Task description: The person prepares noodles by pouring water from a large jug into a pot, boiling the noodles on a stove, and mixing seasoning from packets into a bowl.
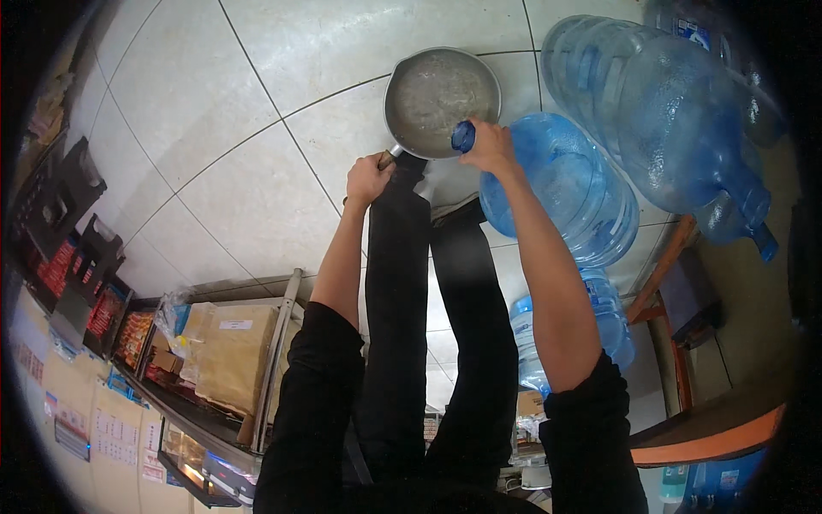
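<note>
My left hand (367, 181) grips the short handle of a round grey metal pan (443, 87), near the top middle of the view. The pan's inside is worn and looks wet, but how much liquid is in it I cannot tell. My right hand (493, 146) is around the neck of a large blue plastic water jug (568, 193). This jug is tilted, its darker blue mouth (462, 137) over the pan's near right rim. Whether water runs from it cannot be made out.
More big blue water jugs (661, 109) lie at the upper right, and others (607, 315) stand by my right forearm. An orange-edged table (713, 437) is at lower right. Shelving with a cardboard box (234, 353) and black crates (70, 199) line the left, over a tiled floor (212, 212).
</note>
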Demonstrator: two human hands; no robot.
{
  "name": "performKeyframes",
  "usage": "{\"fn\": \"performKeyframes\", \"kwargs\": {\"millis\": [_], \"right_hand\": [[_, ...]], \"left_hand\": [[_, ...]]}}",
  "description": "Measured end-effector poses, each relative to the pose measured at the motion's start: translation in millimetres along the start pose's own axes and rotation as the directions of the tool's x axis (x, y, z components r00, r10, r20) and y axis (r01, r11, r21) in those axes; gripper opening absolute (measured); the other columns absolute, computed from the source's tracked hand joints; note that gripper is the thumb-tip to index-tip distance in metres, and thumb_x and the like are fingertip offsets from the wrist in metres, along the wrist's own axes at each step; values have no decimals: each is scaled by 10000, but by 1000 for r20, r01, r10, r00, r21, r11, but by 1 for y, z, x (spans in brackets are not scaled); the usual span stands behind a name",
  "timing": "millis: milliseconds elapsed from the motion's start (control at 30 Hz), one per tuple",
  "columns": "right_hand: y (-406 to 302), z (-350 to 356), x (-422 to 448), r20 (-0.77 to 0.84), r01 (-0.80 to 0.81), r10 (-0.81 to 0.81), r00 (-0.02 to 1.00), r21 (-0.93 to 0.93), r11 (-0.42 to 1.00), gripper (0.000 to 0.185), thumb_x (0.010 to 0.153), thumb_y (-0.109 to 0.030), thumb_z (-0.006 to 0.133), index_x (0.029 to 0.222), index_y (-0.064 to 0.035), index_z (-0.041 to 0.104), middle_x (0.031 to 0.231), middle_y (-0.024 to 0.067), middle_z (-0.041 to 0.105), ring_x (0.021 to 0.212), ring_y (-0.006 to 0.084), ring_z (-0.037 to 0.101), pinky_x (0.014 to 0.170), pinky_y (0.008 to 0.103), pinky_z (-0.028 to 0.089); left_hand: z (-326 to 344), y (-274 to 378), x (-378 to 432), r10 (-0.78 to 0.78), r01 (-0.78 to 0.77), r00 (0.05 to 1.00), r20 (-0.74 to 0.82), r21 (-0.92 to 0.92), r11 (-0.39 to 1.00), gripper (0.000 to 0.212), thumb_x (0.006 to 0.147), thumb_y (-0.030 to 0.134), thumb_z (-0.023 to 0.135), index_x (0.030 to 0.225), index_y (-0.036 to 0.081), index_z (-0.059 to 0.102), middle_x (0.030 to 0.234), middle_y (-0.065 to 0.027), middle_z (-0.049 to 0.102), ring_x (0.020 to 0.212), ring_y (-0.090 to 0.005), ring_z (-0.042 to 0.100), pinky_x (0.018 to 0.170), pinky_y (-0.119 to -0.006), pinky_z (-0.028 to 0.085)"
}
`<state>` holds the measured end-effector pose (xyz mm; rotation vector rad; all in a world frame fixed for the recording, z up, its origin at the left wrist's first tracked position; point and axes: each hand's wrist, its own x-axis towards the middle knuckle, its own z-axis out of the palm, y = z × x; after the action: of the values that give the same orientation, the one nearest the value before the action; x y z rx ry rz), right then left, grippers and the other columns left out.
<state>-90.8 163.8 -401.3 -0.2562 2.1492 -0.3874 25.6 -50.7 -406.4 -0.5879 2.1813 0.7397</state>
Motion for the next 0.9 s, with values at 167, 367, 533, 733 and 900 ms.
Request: {"fn": "performKeyframes", "kwargs": {"millis": [167, 367, 533, 733, 900], "right_hand": [[-4, 0, -3, 18, 5, -5, 1000, -13, 1000, 676, 479, -222, 740, 1109, -108, 523, 873, 149, 619, 865, 289, 584, 789, 385, 412], [1, 1, -2, -8, 43, -43, 999, 11, 999, 669, 463, -220, 744, 1080, -76, 530, 868, 165, 615, 842, 303, 586, 788, 391, 412], [1, 1, 0, -23, 45, -44, 999, 41, 998, 658, 442, -219, 737, 1051, -63, 544, 861, 174, 613, 832, 312, 585, 775, 393, 415], [6, -5, -14, -96, 108, -100, 990, 86, 990, 597, 486, -178, 712, 1047, -59, 545, 866, 167, 613, 833, 323, 581, 763, 402, 416], [18, -15, -57, -208, 181, -142, 968, 181, 967, 573, 496, -147, 703, 1038, -62, 538, 861, 151, 612, 837, 329, 572, 768, 407, 394]], "left_hand": [[2, -6, 0, -11, 11, 1000, 3, 14, 1000, 205, 725, 283, 562, 798, 95, 600, 710, -157, 595, 709, -343, 570, 639, -421, 444], [5, -5, 1, -1, 1, 1000, 16, -38, 999, 214, 727, 289, 562, 803, 92, 601, 722, -149, 601, 717, -337, 573, 637, -408, 447], [5, -6, 0, -3, 4, 1000, 18, -34, 999, 216, 733, 293, 557, 810, 96, 598, 722, -146, 601, 716, -336, 574, 632, -403, 446], [1, -1, -6, -20, 21, 998, 54, -21, 1000, 219, 735, 294, 560, 833, 104, 602, 722, -152, 599, 719, -340, 573, 639, -403, 447], [0, 9, -28, 111, -115, 993, -44, -93, 989, 209, 732, 239, 570, 747, 32, 547, 616, -175, 544, 606, -359, 534, 553, -406, 407]]}}
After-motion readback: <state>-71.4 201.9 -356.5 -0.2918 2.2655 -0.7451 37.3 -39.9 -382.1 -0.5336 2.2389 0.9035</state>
